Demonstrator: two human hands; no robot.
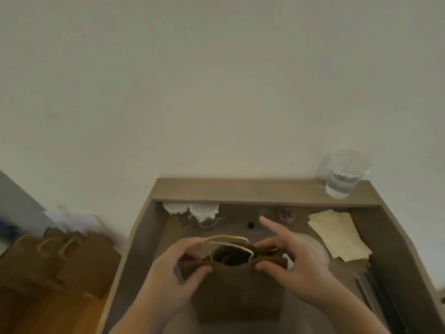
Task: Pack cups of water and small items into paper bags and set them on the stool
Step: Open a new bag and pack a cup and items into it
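A brown paper bag (238,292) with pale cord handles stands upright on the wooden table (265,191), its mouth open. My left hand (173,268) pinches the bag's left rim between thumb and fingers. On the right rim, my right hand (293,263) pinches the paper with thumb and fingers while its forefinger points straight toward the wall. A clear cup of water (344,174) stands on the raised back ledge at the right. Two lidded clear cups (190,213) sit below the ledge at the left.
Several brown paper bags (60,256) stand on a lower surface at the left. Pale paper napkins (339,235) lie at the right of the table, with dark straws (385,300) along its right edge. Small round items (285,215) sit near the ledge.
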